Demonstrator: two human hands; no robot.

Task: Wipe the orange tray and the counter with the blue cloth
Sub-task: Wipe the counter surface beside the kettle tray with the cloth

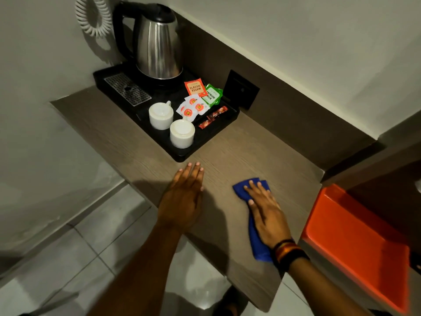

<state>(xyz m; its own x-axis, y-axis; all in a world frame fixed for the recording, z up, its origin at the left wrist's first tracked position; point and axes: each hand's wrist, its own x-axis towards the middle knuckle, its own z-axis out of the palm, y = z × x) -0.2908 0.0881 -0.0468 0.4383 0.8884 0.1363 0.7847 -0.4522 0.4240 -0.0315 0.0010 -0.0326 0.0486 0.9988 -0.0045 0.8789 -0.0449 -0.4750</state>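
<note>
Wood-grain counter (239, 156): right hand (266, 215) flat on crumpled blue cloth (256, 236).

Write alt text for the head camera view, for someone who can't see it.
A right hand presses a blue cloth flat on a wooden counter, the left hand resting open beside it. Behind sits a black tray with kettle and cups; an orange tray lies right.
</note>
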